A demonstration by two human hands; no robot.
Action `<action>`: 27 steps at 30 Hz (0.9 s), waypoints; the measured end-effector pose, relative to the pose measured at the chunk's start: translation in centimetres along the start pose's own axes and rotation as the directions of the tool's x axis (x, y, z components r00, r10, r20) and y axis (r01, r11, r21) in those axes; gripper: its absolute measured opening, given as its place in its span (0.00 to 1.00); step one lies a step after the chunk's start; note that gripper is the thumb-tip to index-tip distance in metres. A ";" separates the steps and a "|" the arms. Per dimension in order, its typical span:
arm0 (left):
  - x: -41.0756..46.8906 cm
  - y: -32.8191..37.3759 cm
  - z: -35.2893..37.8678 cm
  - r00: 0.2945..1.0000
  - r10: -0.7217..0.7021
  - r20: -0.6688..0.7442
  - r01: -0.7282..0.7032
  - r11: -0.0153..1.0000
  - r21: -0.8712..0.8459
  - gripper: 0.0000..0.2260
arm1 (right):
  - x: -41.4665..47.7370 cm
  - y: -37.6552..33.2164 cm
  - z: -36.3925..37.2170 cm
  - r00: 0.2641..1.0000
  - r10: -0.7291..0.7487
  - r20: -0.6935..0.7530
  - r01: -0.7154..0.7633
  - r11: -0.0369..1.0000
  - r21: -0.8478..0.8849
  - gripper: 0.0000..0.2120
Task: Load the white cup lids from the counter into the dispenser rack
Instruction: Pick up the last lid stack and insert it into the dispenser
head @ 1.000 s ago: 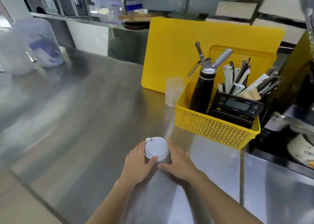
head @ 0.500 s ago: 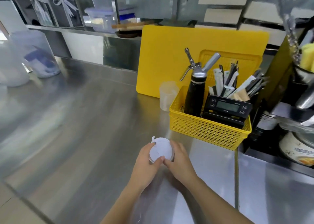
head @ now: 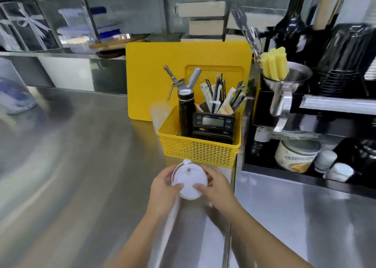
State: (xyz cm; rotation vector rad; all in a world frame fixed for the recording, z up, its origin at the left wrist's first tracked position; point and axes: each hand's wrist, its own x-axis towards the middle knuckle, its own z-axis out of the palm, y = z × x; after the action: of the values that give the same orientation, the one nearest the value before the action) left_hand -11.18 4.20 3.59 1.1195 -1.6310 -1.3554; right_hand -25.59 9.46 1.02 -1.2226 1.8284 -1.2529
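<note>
I hold a stack of white cup lids (head: 189,181) above the steel counter (head: 81,176), its round top tilted toward me and a clear plastic sleeve trailing below it. My left hand (head: 163,188) grips the stack's left side with the thumb on the top lid. My right hand (head: 217,188) grips the right side, thumb also on top. The stack sits just in front of a yellow basket (head: 199,147). I cannot make out a lid dispenser with certainty; a black rack (head: 305,172) stands at the right.
The yellow basket holds a black cream whipper (head: 186,113), a digital scale (head: 213,122) and wrapped straws. A yellow cutting board (head: 154,80) leans behind it. The black rack carries a funnel with a sponge (head: 274,66), jars and dark cups. A seam splits the counter at right.
The lid stack has risen and tilted its top toward me, moving nearer the yellow basket. My view has swung right, bringing the black rack into sight. Both hands keep their grip.
</note>
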 end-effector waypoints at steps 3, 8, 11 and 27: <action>-0.1 3.0 2.6 0.999 0.035 0.020 -0.035 0.998 -0.044 0.22 | -0.4 -1.0 -4.0 0.999 -0.045 -0.030 0.045 0.999 0.024 0.30; -0.3 9.5 7.5 0.980 0.194 0.031 -0.194 0.981 -0.030 0.18 | -2.0 -3.7 -12.6 0.974 -0.207 0.088 0.221 0.957 -0.188 0.47; -1.0 13.5 11.2 0.952 0.290 0.096 -0.287 0.957 -0.044 0.18 | -3.1 -4.9 -18.1 0.933 -0.358 -0.026 0.335 0.894 -0.299 0.43; -1.5 26.4 35.6 0.607 0.548 0.576 -0.715 0.693 0.093 0.39 | -6.9 -4.8 -45.1 0.830 -0.402 -0.388 0.163 0.839 -0.520 0.37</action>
State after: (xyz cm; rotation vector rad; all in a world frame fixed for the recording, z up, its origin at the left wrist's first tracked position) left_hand -47.76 19.89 23.05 0.2062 -2.4031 -0.9348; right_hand -59.47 32.07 22.18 -1.6054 2.4952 -1.4286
